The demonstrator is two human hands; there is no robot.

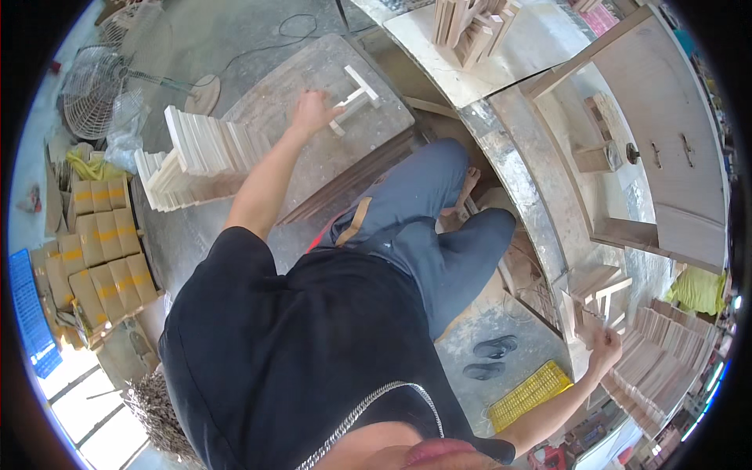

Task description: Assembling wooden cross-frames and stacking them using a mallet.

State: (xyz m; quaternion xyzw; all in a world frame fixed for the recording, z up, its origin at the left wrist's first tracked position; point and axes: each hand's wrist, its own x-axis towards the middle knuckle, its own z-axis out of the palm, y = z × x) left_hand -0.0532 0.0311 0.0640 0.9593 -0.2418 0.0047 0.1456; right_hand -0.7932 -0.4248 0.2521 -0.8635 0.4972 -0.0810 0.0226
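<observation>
To the left, my left hand [313,113] reaches over a worn board [274,94], fingers apart. Its fingertips are at the near end of a small pale H-shaped wooden frame [359,100] lying flat there; whether they touch it is hard to tell. Beside that forearm stands a row of similar pale wooden pieces [207,145] packed together. Far to the right, my right hand [605,347] is closed on a wooden piece [589,323] by the bench edge. More wooden pieces [603,286] lean just beyond it, and a long stack of wooden slats [658,360] lies beside the wrist.
A metal-edged bench [521,164] curves along my right, carrying a large wooden cabinet frame [666,117] and upright wood pieces [470,27]. A fan [98,86] and taped cartons [110,251] stand left. Sandals [493,356] and a yellow basket [530,394] are on the floor.
</observation>
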